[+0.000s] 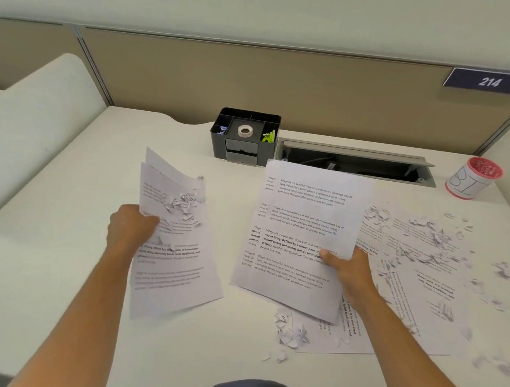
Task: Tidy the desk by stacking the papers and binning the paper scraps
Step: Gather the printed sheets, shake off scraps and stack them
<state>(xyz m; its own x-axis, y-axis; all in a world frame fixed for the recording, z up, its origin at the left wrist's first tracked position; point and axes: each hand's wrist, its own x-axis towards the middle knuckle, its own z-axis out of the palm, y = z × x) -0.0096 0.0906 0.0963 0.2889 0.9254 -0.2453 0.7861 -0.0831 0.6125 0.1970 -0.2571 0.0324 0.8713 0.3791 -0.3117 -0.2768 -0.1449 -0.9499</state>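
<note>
Papers (172,245) (scraps (184,202) atop) pinched between left fingers (149,221).

A dark blue sign (486,81) on the partition reads "214" in white

The sheets (304,235) held in the right hand (349,270) carry printed paragraphs that repeat: "Village life is a peaceful, close-knit, and nature-connected way of living. Defined by a slower pace, it is centered around strong community bonds, local traditions, and primary activities like agriculture. Though it offers clean air and less stress"; one paragraph is in bold

The print on the sheets (172,248) in the left hand (129,226) is blurred; only bold scraps such as "local traditions" come through

The cup (472,177) bears drawn marks that cannot be read
</note>
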